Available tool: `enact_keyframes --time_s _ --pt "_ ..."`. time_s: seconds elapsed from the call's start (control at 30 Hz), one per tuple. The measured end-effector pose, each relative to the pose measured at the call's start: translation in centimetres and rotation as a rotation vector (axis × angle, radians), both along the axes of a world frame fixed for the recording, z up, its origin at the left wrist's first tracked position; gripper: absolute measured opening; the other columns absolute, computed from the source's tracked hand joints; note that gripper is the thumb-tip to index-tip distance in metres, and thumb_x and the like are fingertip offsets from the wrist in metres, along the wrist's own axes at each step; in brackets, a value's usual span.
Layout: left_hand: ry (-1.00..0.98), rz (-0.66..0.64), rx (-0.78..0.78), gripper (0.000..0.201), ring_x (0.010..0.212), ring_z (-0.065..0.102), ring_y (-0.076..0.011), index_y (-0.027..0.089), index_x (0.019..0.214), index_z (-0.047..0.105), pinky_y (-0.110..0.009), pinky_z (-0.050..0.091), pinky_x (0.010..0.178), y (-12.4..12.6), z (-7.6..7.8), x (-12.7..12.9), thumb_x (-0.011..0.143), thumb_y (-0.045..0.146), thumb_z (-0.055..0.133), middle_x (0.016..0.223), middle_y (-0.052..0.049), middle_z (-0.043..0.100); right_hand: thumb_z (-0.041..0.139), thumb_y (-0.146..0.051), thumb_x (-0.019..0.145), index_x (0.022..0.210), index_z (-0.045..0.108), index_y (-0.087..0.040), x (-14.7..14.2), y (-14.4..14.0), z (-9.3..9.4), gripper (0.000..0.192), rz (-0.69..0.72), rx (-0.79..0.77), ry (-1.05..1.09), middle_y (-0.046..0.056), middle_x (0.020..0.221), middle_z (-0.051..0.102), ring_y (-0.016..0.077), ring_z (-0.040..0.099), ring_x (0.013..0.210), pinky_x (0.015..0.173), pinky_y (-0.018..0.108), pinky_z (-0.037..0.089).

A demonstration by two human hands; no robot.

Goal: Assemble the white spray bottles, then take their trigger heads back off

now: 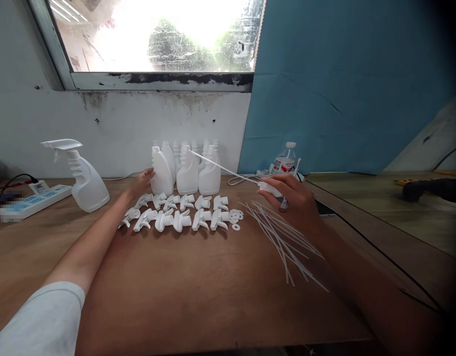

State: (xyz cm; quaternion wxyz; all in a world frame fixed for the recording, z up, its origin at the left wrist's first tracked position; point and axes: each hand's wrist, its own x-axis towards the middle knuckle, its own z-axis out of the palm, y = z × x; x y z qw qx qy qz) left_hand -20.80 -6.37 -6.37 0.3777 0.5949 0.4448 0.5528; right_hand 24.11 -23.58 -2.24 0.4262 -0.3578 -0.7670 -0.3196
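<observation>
At the left end of the bottle group, my left hand [142, 181] has its fingers closed against the side of a white plastic bottle [161, 172]. My right hand [292, 193] grips a white trigger spray head [268, 189], partly hidden by the fingers. From it a thin dip tube [224, 168] points left, its tip near the neck of a middle bottle [186, 173]. Two rows of spray heads [182, 220] lie before the bottles. Several white washers [235, 216] sit at their right end. Loose dip tubes [279, 232] are spread below my right hand.
A complete spray bottle [86, 180] stands at the left, beside a power strip [35, 200]. Behind my right hand is a clear drink bottle [286, 160]. A dark phone-like slab [325, 208] and a black cable [379, 252] lie on the right of the wooden table [176, 291].
</observation>
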Motion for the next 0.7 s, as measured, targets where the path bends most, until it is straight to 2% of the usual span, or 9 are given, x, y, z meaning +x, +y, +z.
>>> enact_keyframes --time_s 0.17,0.23,0.3,0.33,0.4,0.47,0.53,0.6,0.7 --pt "-0.128 0.262 0.218 0.044 0.097 0.055 -0.017 0.019 0.094 0.052 -0.029 0.045 0.083 -0.1 2.9 -0.4 0.071 0.055 0.061 0.11 -0.008 0.058 0.062 -0.028 0.088 0.107 0.067 -0.021 -1.1 -0.7 0.3 0.021 0.076 -0.097 0.201 0.008 0.101 0.068 0.0201 0.065 0.095 0.086 0.034 0.052" --pt "-0.152 0.388 0.358 0.038 0.096 0.055 -0.0156 0.02 0.091 0.049 -0.028 0.045 0.084 -1.1 4.7 0.5 0.076 0.055 0.056 0.106 -0.006 0.058 0.059 -0.031 0.09 0.105 0.069 -0.021 -1.6 -1.0 0.6 0.02 0.11 -0.2 0.343 0.008 0.101 0.069 0.0207 0.065 0.094 0.084 0.035 0.052" --pt "-0.126 0.425 0.5 0.035 0.09 0.057 -0.0153 0.02 0.087 0.049 -0.028 0.047 0.083 -3.2 5.9 2.6 0.079 0.053 0.055 0.097 -0.006 0.059 0.057 -0.035 0.09 0.1 0.07 -0.022 -1.9 -1.3 0.9 0.021 0.151 -0.354 0.486 0.007 0.1 0.07 0.021 0.065 0.09 0.077 0.034 0.052" --pt "-0.108 0.372 0.53 0.034 0.086 0.058 -0.015 0.02 0.087 0.049 -0.029 0.048 0.082 -4.8 6.1 4.0 0.079 0.053 0.056 0.094 -0.005 0.058 0.058 -0.037 0.09 0.097 0.071 -0.022 -2.1 -1.4 0.9 0.021 0.178 -0.443 0.556 0.006 0.098 0.07 0.021 0.065 0.088 0.074 0.033 0.052" --pt "-0.059 0.099 0.453 0.034 0.081 0.058 -0.0147 0.02 0.088 0.051 -0.029 0.051 0.078 -8.9 5.4 7.4 0.079 0.051 0.061 0.092 -0.004 0.058 0.061 -0.039 0.087 0.091 0.07 -0.023 -2.7 -1.6 0.8 0.019 0.268 -0.624 0.708 0.005 0.094 0.07 0.0209 0.065 0.085 0.071 0.032 0.052" --pt "-0.008 -0.247 0.255 0.033 0.082 0.06 -0.0161 0.019 0.097 0.054 -0.032 0.053 0.077 -13.3 3.4 10.6 0.083 0.048 0.061 0.095 -0.006 0.059 0.067 -0.038 0.083 0.086 0.069 -0.023 -3.5 -1.9 0.3 0.016 0.417 -0.823 0.857 0.005 0.091 0.07 0.0206 0.065 0.084 0.071 0.031 0.052" --pt "-0.002 -0.539 0.009 0.037 0.091 0.062 -0.0187 0.021 0.112 0.052 -0.035 0.054 0.081 -17.4 0.7 13.2 0.084 0.043 0.064 0.11 -0.009 0.058 0.072 -0.036 0.078 0.081 0.068 -0.021 -4.7 -2.3 -0.4 0.016 0.573 -1.032 0.974 0.005 0.092 0.068 0.0197 0.064 0.083 0.069 0.029 0.052" --pt "-0.122 -0.711 -0.168 0.048 0.103 0.061 -0.0223 0.026 0.122 0.048 -0.038 0.055 0.082 -20.3 -1.7 14.8 0.081 0.04 0.07 0.127 -0.011 0.05 0.077 -0.034 0.073 0.078 0.067 -0.019 -6.1 -3.0 -1.3 0.019 0.694 -1.2 1.039 0.005 0.096 0.067 0.0182 0.063 0.083 0.067 0.028 0.051" --pt "-0.288 -0.842 -0.313 0.052 0.104 0.062 -0.0256 0.023 0.121 0.051 -0.041 0.056 0.083 -22.2 -3.6 15.7 0.077 0.037 0.076 0.125 -0.014 0.053 0.077 -0.034 0.073 0.076 0.066 -0.018 -8.3 -4.4 -2.6 0.019 0.827 -1.336 1.04 0.005 0.102 0.064 0.0167 0.061 0.083 0.065 0.027 0.05"
